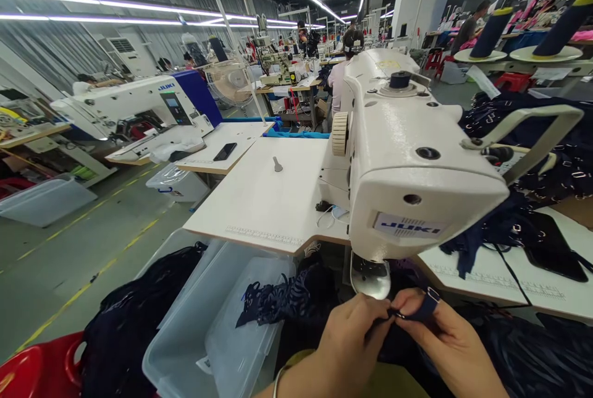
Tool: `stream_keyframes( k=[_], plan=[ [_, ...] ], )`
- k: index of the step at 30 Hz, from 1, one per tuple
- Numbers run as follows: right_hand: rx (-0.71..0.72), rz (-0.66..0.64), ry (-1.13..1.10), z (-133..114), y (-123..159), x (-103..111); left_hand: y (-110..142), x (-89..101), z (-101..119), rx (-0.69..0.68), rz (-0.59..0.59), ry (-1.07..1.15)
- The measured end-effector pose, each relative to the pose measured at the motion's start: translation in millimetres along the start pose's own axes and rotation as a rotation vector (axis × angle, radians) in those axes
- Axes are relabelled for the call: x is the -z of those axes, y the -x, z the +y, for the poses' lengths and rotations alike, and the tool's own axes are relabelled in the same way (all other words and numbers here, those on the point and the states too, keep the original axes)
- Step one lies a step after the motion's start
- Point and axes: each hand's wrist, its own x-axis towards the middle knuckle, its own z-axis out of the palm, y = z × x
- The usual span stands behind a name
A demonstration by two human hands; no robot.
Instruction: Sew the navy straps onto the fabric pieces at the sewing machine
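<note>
In front of the sewing machine head (417, 157), my left hand (349, 336) and my right hand (447, 342) meet at the fingertips. Between them is a narrow navy strap (424, 310) with small metal rings or sliders on it. My left fingers pinch one end, and the other part loops over my right index finger while the right thumb and fingers close on it. Just above my fingertips is the machine's shiny rounded metal part (372, 280). The fingers partly hide the strap, so its exact threading cannot be made out.
Left of my hands stands a clear plastic bin (185, 336) with navy fabric pieces (278, 296) in it. A dark bundle (134, 324) lies beside it over a red stool (41, 367). Navy straps (556, 157) and a black phone (556, 246) lie on the right side.
</note>
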Motion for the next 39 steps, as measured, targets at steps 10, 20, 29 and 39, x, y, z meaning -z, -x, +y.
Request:
stream_keyframes(
  k=[10, 20, 29, 39],
  plan=[
    [0.103, -0.054, 0.131, 1.2, -0.4, 5.9, 1.0, -0.5, 0.1, -0.068, -0.006, -0.102],
    [0.143, -0.075, 0.462, 7.5, -17.1, -10.5, 2.2, -5.7, -3.3, 0.517, 0.023, 0.092],
    [-0.118, -0.022, 0.395, 15.0, -36.0, -13.8, -13.2, 18.4, -14.9, -0.016, 0.356, -0.543],
    [-0.24, -0.056, 0.081, 19.6, -42.1, -10.7, -12.1, 31.7, -27.0, -0.478, -0.255, -0.773]
  ],
)
